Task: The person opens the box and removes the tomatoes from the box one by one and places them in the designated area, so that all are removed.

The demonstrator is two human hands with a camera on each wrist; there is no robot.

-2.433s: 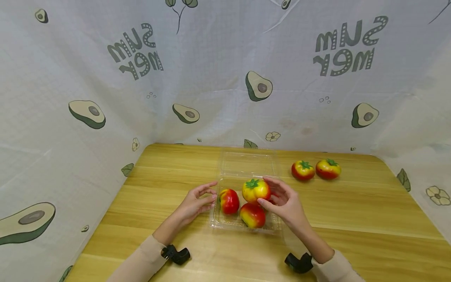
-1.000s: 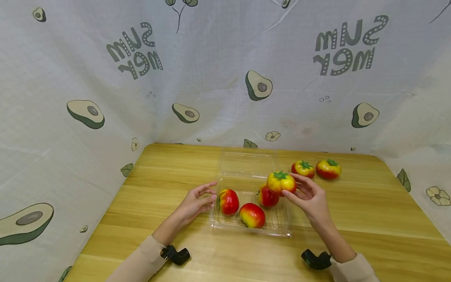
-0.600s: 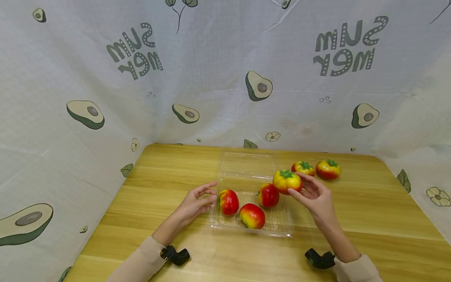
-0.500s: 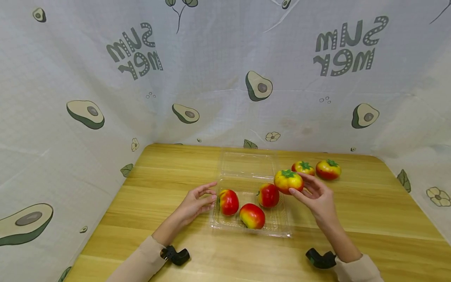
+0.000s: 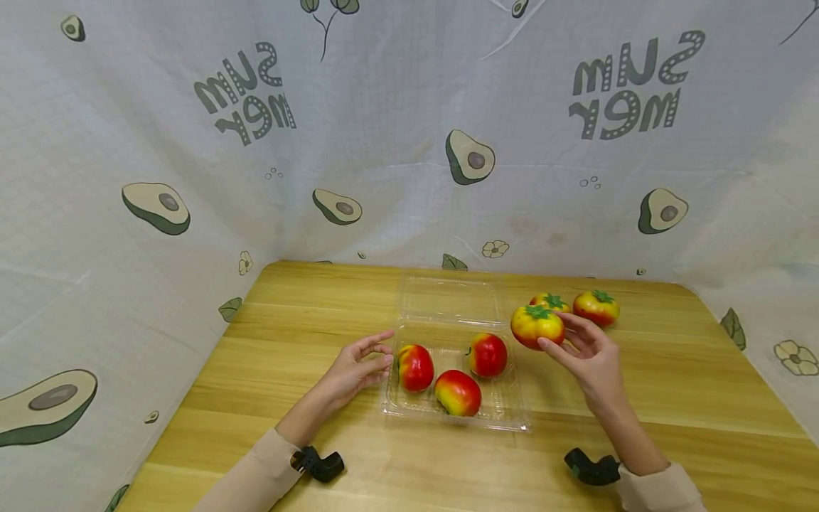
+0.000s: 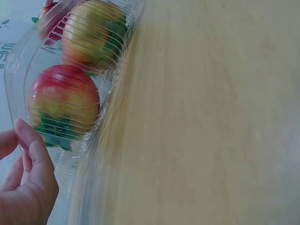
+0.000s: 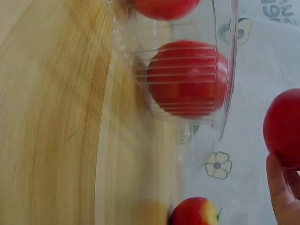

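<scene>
Right hand (image 5: 595, 359) pinching a red-yellow fruit (image 5: 536, 329) between thumb and fingers; fruit sits left of the palm, green top up, right of the clear box (image 5: 502, 398). Left hand (image 5: 350, 371) loosely spread at box's left rim.

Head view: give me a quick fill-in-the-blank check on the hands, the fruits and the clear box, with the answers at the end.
The clear box contains exactly ____ fruits.
Of the two hands, the hand holding the raised fruit is the ____ one.
The leafy top of that raised fruit is coloured ____.
The box's lid is ____, not closed.

Missing words: three; right; green; open.
</scene>
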